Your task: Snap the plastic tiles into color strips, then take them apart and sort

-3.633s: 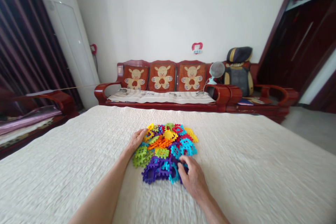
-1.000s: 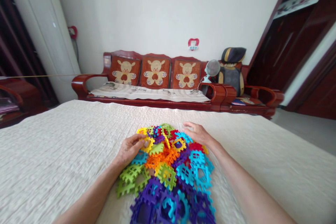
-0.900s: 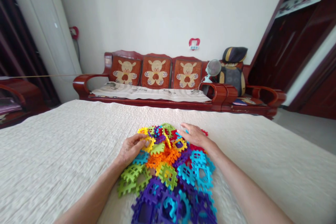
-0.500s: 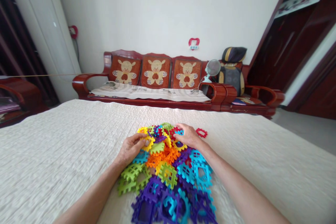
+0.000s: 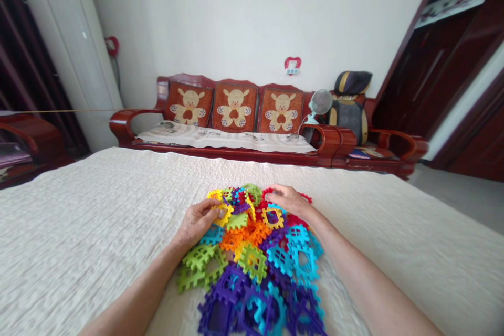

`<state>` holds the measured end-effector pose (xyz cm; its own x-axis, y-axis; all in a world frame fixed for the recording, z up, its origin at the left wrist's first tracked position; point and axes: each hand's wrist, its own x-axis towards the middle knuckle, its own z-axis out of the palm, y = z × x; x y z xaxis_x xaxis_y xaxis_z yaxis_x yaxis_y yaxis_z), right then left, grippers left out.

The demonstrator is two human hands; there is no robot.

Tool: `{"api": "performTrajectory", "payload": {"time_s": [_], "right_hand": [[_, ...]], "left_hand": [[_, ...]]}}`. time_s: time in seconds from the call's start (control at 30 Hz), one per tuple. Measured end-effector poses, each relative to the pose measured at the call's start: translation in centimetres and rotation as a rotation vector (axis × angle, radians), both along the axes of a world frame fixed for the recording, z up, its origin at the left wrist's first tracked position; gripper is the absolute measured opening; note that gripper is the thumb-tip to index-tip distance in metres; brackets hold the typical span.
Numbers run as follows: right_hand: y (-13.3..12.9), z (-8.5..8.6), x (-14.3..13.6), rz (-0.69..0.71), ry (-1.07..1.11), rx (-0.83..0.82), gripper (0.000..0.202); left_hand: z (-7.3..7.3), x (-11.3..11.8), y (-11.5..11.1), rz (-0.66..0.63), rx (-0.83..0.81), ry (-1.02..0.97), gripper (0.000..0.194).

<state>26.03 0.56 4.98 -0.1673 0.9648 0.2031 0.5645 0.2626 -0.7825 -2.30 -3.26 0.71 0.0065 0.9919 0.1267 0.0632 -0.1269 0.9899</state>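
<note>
A pile of colourful plastic interlocking blocks with notched edges lies in front of me. My left hand (image 5: 200, 219) is at the pile's left side, thumb and fingers closed on a yellow interlocking block (image 5: 225, 214). At the far right of the pile, my right hand (image 5: 289, 201) has its fingers closed around the edge of a red interlocking block (image 5: 266, 194), partly hidden by the fingers. Just below the right hand is a yellow square block (image 5: 272, 218). Orange blocks (image 5: 246, 235) lie in the middle, with green blocks (image 5: 252, 262) and purple blocks (image 5: 230, 283) nearer me.
The pile rests on a bed-like surface with a cream quilted cover (image 5: 98, 231). Beyond it stands a dark red wooden sofa (image 5: 228, 153) with bear-patterned cushions (image 5: 235, 107). A small fan (image 5: 321, 102) and a massage seat pad (image 5: 348, 121) are at the right.
My right hand has moved slightly right and up, and a red block now shows at its fingertips. The yellow square block below it is more exposed. My left hand stays nearly still.
</note>
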Motion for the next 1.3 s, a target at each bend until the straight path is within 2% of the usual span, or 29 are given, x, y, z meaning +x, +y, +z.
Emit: {"api": "performTrajectory", "payload": {"time_s": [0.07,0.13,0.17,0.2,0.27,0.33,0.43,0.5,0.63,0.73,0.8,0.87,0.93,0.97,1.07,1.17,1.3], "right_hand": [[0.7,-0.3,1.8,-0.014,0.062,0.052,0.047],[1.5,-0.8,4.4,-0.213,0.024,0.116,0.05],[1.8,-1.2,5.7,-0.337,-0.075,0.086,0.052],[2.0,-1.5,6.9,-0.374,-0.195,0.022,0.055],[2.1,-2.2,8.7,-0.385,-0.267,-0.037,0.053],[1.8,-2.6,9.3,-0.337,-0.291,-0.046,0.043],[1.3,-2.5,8.8,-0.3,-0.321,-0.014,0.031],[1.1,-1.8,8.0,-0.265,-0.251,-0.016,0.034],[0.4,0.5,5.8,-0.086,-0.013,-0.009,0.046],[-1.2,2.2,3.9,-0.09,-0.073,0.083,0.044],[-3.1,2.9,2.7,0.017,-0.149,0.12,0.037],[-5.5,3.2,1.8,0.217,-0.229,0.162,0.032],[-8.0,3.0,1.1,0.368,-0.303,0.261,0.035],[-9.0,2.6,0.8,0.392,-0.339,0.309,0.037],[-10.9,1.1,0.1,0.345,-0.443,0.426,0.033],[-10.8,-0.3,-0.4,0.293,-0.508,0.48,0.032],[-10.0,-1.0,-0.7,0.305,-0.577,0.485,0.036]], "left_hand": [[-0.1,-0.1,0.0,-0.006,0.0,0.006,0.034],[-0.3,-0.2,0.1,-0.011,0.005,0.008,0.035],[-0.3,-0.2,0.1,-0.018,0.007,0.008,0.036],[-0.2,-0.2,0.1,-0.025,0.007,0.008,0.036],[0.0,-0.2,-0.1,-0.03,-0.004,0.007,0.037],[0.3,-0.1,-0.2,-0.019,-0.025,0.004,0.037],[0.8,0.0,-0.5,0.001,-0.043,0.003,0.037],[0.9,0.0,-0.6,0.004,-0.046,0.006,0.036],[0.5,0.0,-0.4,-0.005,-0.044,-0.006,0.036],[0.1,-0.1,-0.2,-0.012,-0.033,-0.002,0.037],[0.0,-0.2,-0.1,-0.014,-0.03,0.005,0.037],[-0.2,-0.2,0.0,-0.014,-0.028,0.01,0.037],[-0.3,-0.2,0.1,-0.014,-0.021,0.013,0.038],[-0.4,-0.2,0.2,-0.017,-0.019,0.016,0.039],[-0.6,-0.3,0.3,-0.011,-0.01,0.028,0.04],[-0.8,-0.3,0.5,-0.005,-0.004,0.041,0.041],[-0.9,-0.4,0.5,-0.013,0.009,0.043,0.04]]}}
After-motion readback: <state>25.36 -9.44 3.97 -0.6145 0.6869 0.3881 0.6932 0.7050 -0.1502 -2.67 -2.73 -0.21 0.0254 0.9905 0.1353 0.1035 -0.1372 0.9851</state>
